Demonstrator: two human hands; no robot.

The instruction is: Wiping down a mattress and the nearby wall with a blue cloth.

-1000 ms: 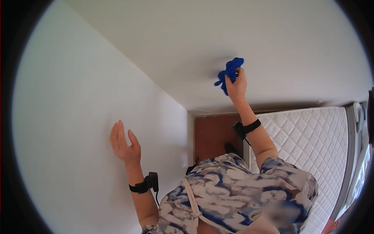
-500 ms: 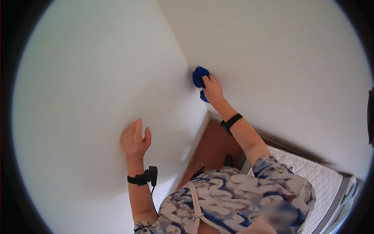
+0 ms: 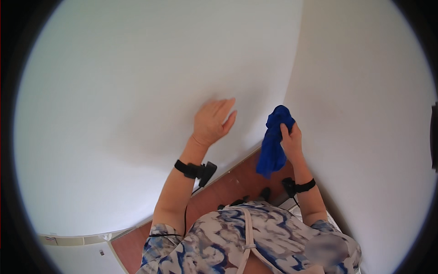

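A blue cloth (image 3: 273, 146) hangs bunched from my right hand (image 3: 292, 139), its loose end dangling over the floor. My thumb presses it against the fingers, near the corner where two white walls meet. My left hand (image 3: 213, 121) is raised at the left wall (image 3: 137, 91), fingers stretched and thumb apart, with nothing in it. Whether its far side touches the wall cannot be made out. Each wrist wears a black strap with a small black device, such as the left one (image 3: 198, 171).
The right wall (image 3: 365, 114) rises close beside my right arm. Below lies a reddish-brown floor (image 3: 219, 187) with a light skirting along the wall. A white piece of mattress (image 3: 296, 211) shows behind my right arm, and a white surface (image 3: 82, 258) stands at lower left.
My view has turned, so the wall corner sits farther right. The right hand has come away from the corner, and the cloth now hangs down. The left hand appears higher and farther right.
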